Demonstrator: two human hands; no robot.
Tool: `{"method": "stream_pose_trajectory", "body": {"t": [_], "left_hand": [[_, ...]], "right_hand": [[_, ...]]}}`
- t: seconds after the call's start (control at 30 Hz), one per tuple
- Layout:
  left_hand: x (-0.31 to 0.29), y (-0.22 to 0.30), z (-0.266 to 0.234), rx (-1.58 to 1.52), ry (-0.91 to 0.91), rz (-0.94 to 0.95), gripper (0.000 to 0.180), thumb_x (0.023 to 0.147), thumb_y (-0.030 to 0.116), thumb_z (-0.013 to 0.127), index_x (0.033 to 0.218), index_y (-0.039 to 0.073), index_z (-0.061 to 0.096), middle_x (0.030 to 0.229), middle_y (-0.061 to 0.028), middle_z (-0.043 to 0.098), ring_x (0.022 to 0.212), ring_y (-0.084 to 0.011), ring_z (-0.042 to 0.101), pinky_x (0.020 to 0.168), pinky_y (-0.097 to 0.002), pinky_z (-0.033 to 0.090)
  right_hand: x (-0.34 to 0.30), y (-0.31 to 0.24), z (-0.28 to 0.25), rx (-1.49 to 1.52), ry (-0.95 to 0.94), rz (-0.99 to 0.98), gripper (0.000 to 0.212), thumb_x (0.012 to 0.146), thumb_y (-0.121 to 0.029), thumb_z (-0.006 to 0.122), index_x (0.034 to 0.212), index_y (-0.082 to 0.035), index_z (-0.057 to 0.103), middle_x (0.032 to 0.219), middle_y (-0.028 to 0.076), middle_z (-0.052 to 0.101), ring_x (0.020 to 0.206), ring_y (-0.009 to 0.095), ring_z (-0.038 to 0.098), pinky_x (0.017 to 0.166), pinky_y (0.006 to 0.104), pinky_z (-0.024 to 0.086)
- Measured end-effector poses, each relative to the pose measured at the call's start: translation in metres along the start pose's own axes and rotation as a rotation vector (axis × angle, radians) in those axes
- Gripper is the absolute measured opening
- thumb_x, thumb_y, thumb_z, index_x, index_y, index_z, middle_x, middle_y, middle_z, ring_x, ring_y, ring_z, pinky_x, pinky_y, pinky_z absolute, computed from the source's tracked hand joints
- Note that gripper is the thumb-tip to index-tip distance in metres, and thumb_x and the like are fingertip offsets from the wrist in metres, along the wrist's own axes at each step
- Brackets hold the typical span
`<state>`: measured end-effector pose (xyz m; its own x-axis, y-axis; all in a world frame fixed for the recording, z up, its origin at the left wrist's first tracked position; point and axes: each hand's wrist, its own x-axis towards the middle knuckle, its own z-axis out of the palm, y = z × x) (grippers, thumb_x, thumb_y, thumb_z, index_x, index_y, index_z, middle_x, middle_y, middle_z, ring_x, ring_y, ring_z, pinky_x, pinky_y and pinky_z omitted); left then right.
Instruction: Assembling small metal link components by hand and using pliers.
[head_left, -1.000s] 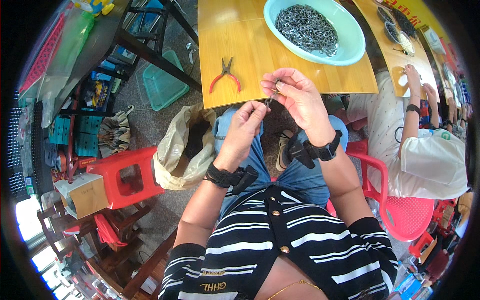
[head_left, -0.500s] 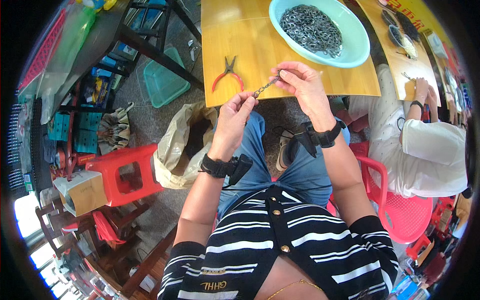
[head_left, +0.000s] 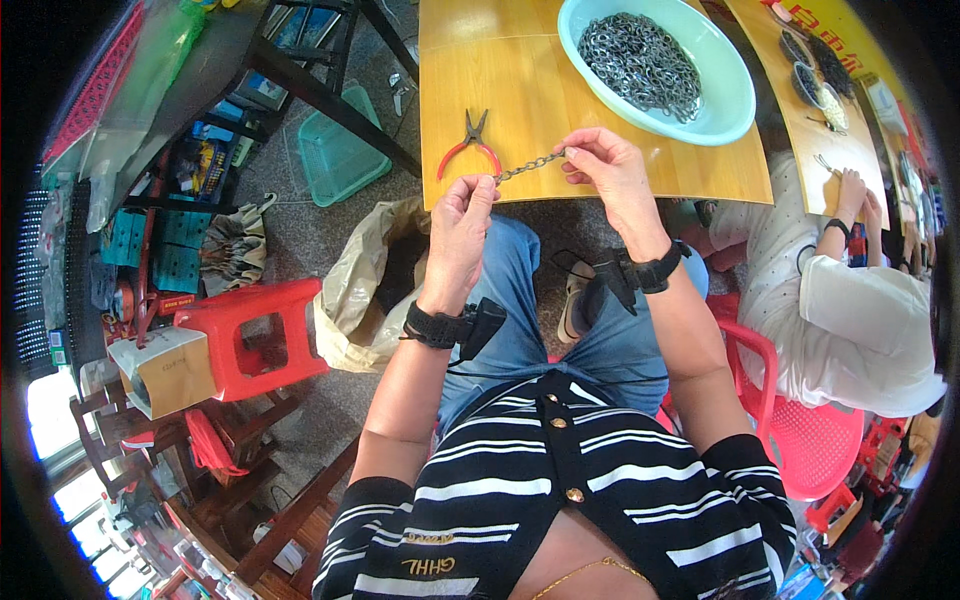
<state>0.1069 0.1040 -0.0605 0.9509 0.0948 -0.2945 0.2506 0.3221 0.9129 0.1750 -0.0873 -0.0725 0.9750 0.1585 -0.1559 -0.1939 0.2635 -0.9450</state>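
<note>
A short dark metal chain (head_left: 530, 167) is stretched between my two hands over the near edge of the wooden table. My left hand (head_left: 461, 225) pinches its left end between thumb and fingers. The other end, slightly higher, is pinched by my right hand (head_left: 610, 178). Red-handled pliers (head_left: 471, 146) lie on the table just beyond my left hand, jaws pointing away from me. Behind my right hand stands a pale turquoise basin (head_left: 735, 95) heaped with dark metal chain links (head_left: 640, 65).
The wooden table (head_left: 470, 60) ends just before my knees. An open beige sack (head_left: 345, 315) stands left of my legs, beside a red plastic stool (head_left: 255, 340). A green plastic bin (head_left: 345, 165) lies on the floor. At right, a person in white (head_left: 850, 310) works at another table.
My hands have moved apart, pulling the chain longer and straighter. My left hand has shifted slightly left and up. The whole view has shifted a little.
</note>
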Motion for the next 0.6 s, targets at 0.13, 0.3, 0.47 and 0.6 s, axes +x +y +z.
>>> {"method": "stream_pose_trajectory", "body": {"t": [0.13, 0.3, 0.47, 0.6], "left_hand": [[0.002, 0.003, -0.007, -0.070, 0.025, 0.020, 0.017, 0.094, 0.021, 0.053, 0.096, 0.005, 0.056, 0.074, 0.0053, 0.049, 0.059, -0.0013, 0.035, 0.052, -0.0164, 0.028], [-0.004, 0.008, -0.023, -0.098, 0.027, 0.031, 0.011, 0.095, 0.016, 0.052, 0.094, 0.005, 0.054, 0.079, 0.0029, 0.049, 0.064, -0.0022, 0.039, 0.054, -0.0156, 0.032], [-0.013, 0.018, -0.029, -0.148, 0.006, 0.055, 0.010, 0.094, 0.014, 0.052, 0.095, 0.004, 0.054, 0.078, 0.0037, 0.046, 0.066, -0.0024, 0.039, 0.054, -0.0158, 0.032], [-0.017, 0.024, -0.030, -0.088, 0.017, 0.062, 0.013, 0.095, 0.018, 0.053, 0.093, 0.006, 0.054, 0.076, 0.0049, 0.046, 0.060, -0.0007, 0.036, 0.052, -0.0154, 0.028]], "right_hand": [[0.010, 0.006, 0.010, -0.186, -0.032, 0.026, 0.008, 0.083, -0.005, 0.060, 0.091, -0.004, 0.063, 0.084, 0.005, 0.066, 0.070, 0.010, 0.060, 0.060, 0.0240, 0.050], [0.041, 0.037, 0.033, -0.943, -0.022, -0.597, 0.023, 0.076, -0.006, 0.061, 0.100, -0.007, 0.063, 0.086, 0.009, 0.064, 0.083, 0.027, 0.061, 0.075, 0.0372, 0.051], [0.045, 0.049, 0.067, -1.266, -0.396, -0.831, 0.032, 0.081, -0.012, 0.060, 0.113, -0.012, 0.060, 0.123, 0.013, 0.054, 0.117, 0.035, 0.046, 0.098, 0.0419, 0.037], [0.055, 0.054, 0.061, -1.241, -0.335, -0.830, 0.036, 0.082, -0.018, 0.061, 0.117, -0.008, 0.058, 0.127, 0.016, 0.049, 0.119, 0.037, 0.043, 0.101, 0.0418, 0.036]]}}
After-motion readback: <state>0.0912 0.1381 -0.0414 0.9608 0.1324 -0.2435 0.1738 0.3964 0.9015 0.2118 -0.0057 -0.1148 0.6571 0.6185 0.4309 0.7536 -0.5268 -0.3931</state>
